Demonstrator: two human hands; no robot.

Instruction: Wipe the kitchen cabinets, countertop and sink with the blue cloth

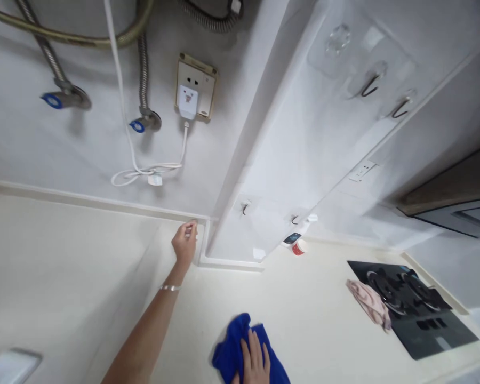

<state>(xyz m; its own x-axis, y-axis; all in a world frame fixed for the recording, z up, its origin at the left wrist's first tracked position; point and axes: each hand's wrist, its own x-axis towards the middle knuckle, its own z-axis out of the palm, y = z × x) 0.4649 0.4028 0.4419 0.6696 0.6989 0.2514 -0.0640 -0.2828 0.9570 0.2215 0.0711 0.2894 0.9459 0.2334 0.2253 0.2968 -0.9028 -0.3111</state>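
My left hand [185, 241] reaches to the inner corner of the pale countertop [316, 298], beside the base of the wall pillar. Its fingertips are pinched together against the low back ledge [104, 207]; anything between them is too small to make out. A bracelet circles that wrist. Lower in the view, my right hand [256, 358] lies with fingers stretched out on top of a crumpled blue cloth [231, 346], pressing it to the countertop. The lower part of this hand is cut off by the frame edge.
Above the left hand are a socket with a white plug [188, 101], a looped white cord [166, 167] and two blue-handled valves [62, 100]. Hooks [370, 86] dot the pillar. Rightward stand a red-and-white cup [298, 248], a pink cloth [370, 304] and a black gas hob [432, 336].
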